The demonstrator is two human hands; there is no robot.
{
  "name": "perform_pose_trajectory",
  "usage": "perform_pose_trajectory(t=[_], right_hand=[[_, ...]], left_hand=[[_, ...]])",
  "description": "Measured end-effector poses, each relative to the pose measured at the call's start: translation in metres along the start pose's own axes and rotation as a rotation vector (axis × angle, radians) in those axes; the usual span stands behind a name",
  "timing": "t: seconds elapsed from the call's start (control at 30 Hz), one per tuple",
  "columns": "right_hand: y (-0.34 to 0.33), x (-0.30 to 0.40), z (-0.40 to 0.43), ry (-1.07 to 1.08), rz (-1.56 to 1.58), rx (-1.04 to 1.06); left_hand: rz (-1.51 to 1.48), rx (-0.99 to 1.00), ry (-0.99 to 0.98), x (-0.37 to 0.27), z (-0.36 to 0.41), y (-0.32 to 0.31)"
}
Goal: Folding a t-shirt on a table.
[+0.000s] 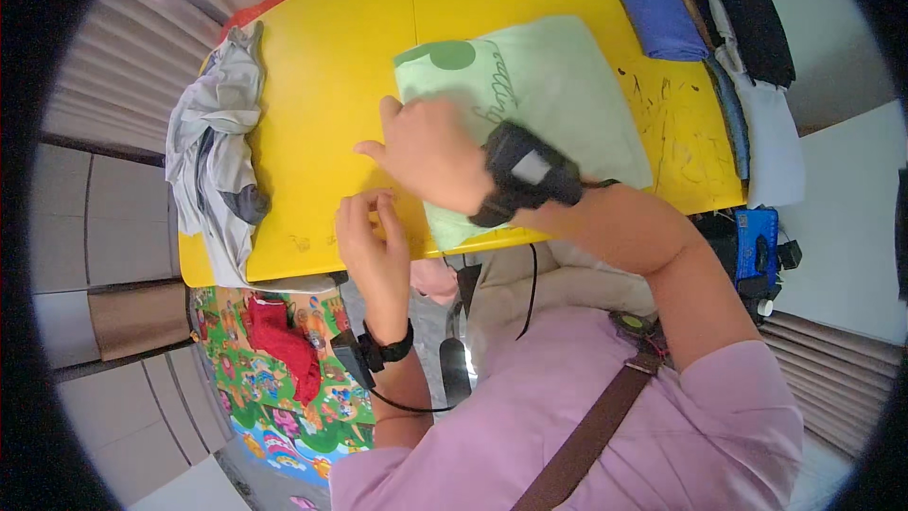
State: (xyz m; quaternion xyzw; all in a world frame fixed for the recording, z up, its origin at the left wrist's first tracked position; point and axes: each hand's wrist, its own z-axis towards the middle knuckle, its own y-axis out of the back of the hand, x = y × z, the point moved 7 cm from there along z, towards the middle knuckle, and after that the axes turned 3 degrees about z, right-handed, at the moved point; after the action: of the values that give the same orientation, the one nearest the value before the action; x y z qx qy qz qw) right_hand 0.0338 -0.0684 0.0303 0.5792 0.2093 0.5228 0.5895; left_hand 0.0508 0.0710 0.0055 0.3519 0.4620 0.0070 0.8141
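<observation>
A folded pale green garment point(560, 78) with a darker green circle and lettering lies on the yellow table point(333, 85). My right hand point(433, 152) is over its near left part, back upward, blurred, with thumb and one finger spread. Nothing shows in its grasp, though the other fingers are partly hidden. Left of the garment's near corner, my left hand point(372, 234) is at the table's front edge, fingers loosely bent and apart, holding nothing visible. Both wrists wear dark strapped devices.
A crumpled grey and white garment point(220, 135) hangs over the table's left edge. Folded clothes, including a blue one point(663, 21), line the far right. Below left, red cloth point(287, 348) lies on a colourful floor mat point(284, 433). A thin black cable point(530, 291) hangs before me.
</observation>
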Motion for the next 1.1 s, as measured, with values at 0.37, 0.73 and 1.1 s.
perform_pose_trajectory(t=[0.37, 0.73, 1.1], right_hand=[[-0.027, 0.012, -0.012, -0.126, -0.535, -0.073], [0.037, -0.045, 0.008, 0.217, 0.409, -0.227], [0.035, -0.229, -0.074, -0.578, 1.04, -0.188]], left_hand=[[0.313, 0.068, -0.178, 0.003, -0.011, -0.014], [-0.051, 0.137, -0.075, 0.002, -0.003, -0.039], [0.188, 0.383, -0.534, -0.097, -0.03, -0.115]])
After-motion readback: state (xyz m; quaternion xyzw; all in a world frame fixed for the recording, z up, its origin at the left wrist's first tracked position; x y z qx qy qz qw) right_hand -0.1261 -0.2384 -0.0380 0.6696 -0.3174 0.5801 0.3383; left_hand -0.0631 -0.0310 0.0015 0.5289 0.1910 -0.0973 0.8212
